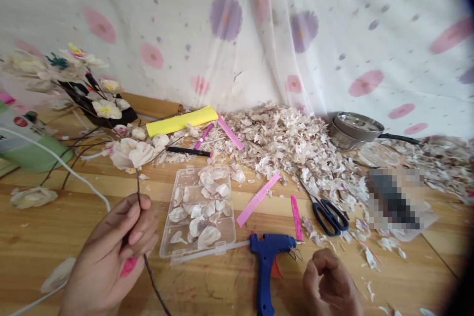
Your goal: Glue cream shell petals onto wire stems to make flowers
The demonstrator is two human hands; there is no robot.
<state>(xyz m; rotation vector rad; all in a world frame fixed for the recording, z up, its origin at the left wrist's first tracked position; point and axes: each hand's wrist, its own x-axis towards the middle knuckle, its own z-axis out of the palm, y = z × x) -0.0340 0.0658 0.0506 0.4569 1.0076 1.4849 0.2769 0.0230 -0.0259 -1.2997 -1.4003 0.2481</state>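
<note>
My left hand point(114, 252) is closed around the thin brown stem of a handmade white flower point(133, 153), which stands upright above the fingers. A small bright pink piece point(128, 266) shows at the palm beneath the fingers. My right hand point(331, 284) is curled with thumb and finger together, low on the right; what it may hold is hidden. Just left of it lies a blue hot glue gun point(264, 261) with a red trigger. Between the hands, a clear divided plastic box point(167, 232) holds several pale petals.
Dried petals point(274, 133) are heaped along the curtain. Scissors point(329, 215), pink paper strips point(258, 200), a black marker point(188, 151) and a yellow paper roll point(181, 121) lie around the box. Finished flowers point(107, 108) stand left; metal bowls point(355, 128) sit right. A white cord point(74, 170) crosses the left side.
</note>
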